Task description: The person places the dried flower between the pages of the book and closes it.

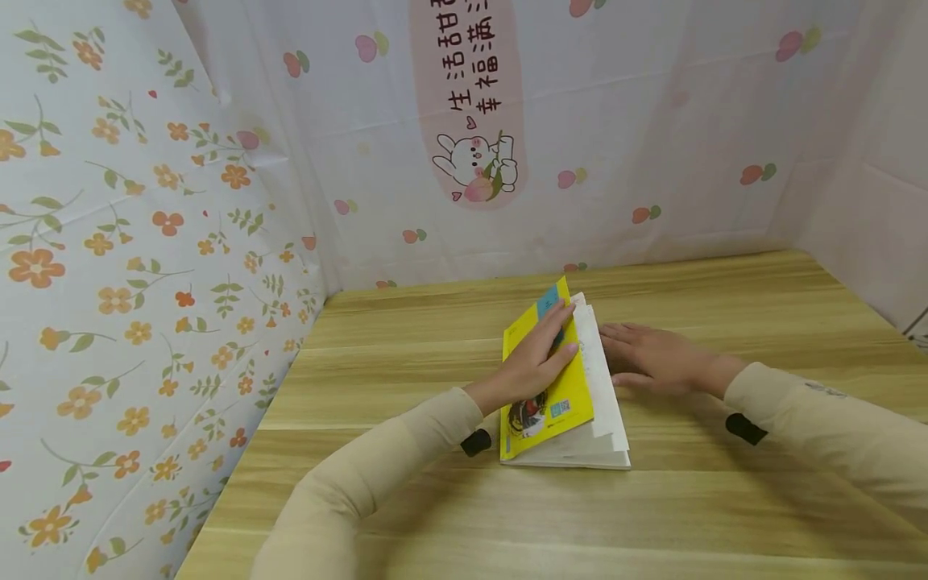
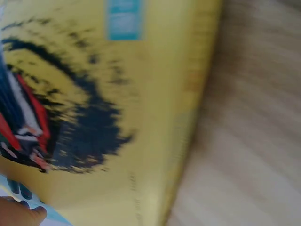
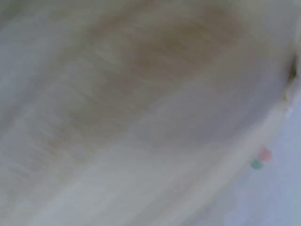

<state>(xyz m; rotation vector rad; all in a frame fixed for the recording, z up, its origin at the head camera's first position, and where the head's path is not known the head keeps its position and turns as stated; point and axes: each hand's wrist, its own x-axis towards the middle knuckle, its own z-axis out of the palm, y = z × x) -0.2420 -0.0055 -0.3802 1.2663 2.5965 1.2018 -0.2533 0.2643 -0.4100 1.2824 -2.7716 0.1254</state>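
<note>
A book with a yellow cover (image 1: 578,396) lies on the wooden table, its cover and some pages raised at a slant. Over that cover rests my left hand (image 1: 532,358), fingers and thumb stretched out toward its right edge. White pages (image 1: 607,395) fan out beneath the cover on the right. My right hand (image 1: 652,358) lies low beside the page edges, palm down with fingers extended toward them. In the left wrist view the yellow cover (image 2: 150,117) fills much of the frame, with fingertips (image 2: 35,214) at its lower left. The right wrist view is blurred.
The wooden tabletop (image 1: 391,370) extends around the book. A flower-print cloth (image 1: 167,266) hangs along the left side, and a pale cloth with a rabbit drawing (image 1: 474,165) stands behind the table. Black wrist pieces show under the left sleeve (image 1: 391,443) and the right sleeve (image 1: 819,427).
</note>
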